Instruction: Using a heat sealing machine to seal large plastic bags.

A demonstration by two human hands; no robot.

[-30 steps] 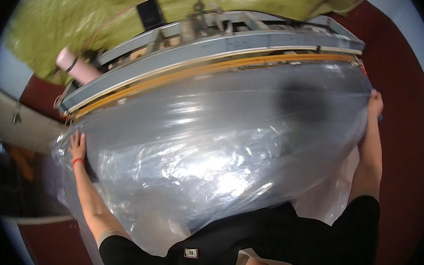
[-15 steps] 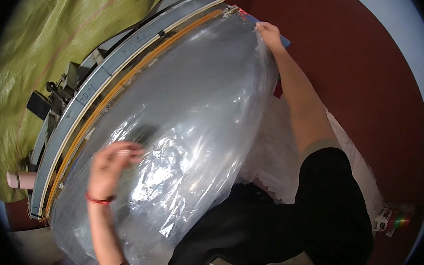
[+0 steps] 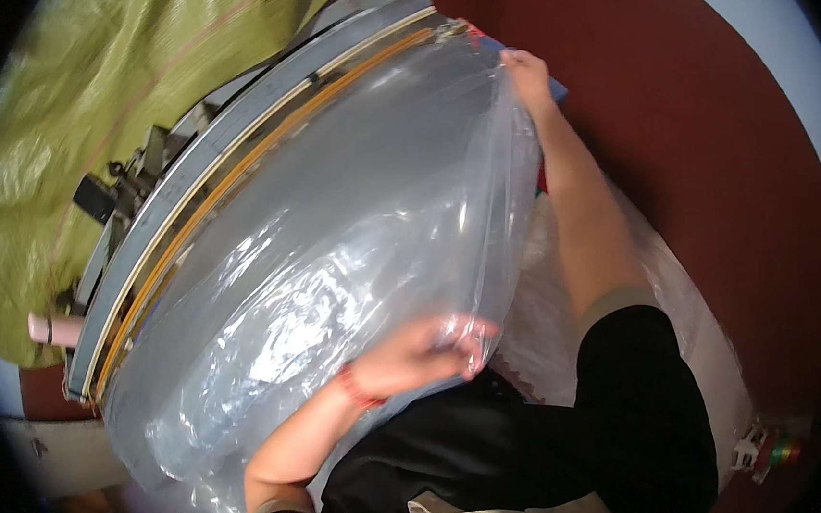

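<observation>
A large sheet of clear, shiny plastic film (image 3: pixel 357 193) spreads across the work surface in front of me. At its far right corner my right hand (image 3: pixel 526 76) pinches the edge, arm stretched out. My left hand (image 3: pixel 418 354), wearing a red bracelet, is at the near right edge of the film, close to my body. Its fingers are slightly blurred and curl in on the film there, and glare from the plastic partly covers them. Long folds run in the film between my two hands.
A long grey machine frame (image 3: pixel 167 165) with an orange strip (image 3: pixel 221 180) borders the film's far left side. Beyond it lie a yellow-green tarp (image 3: pixel 108 87) and a pink bottle (image 3: pixel 57 330). Whitish plastic (image 3: pixel 555 313) hangs at my right. A small coloured item (image 3: pixel 771 450) lies lower right.
My left hand has swept rightward from over the film's left part to its near right edge, where its fingers now close. My right hand keeps its pinch, barely moved. Folds along the right edge have sharpened.
</observation>
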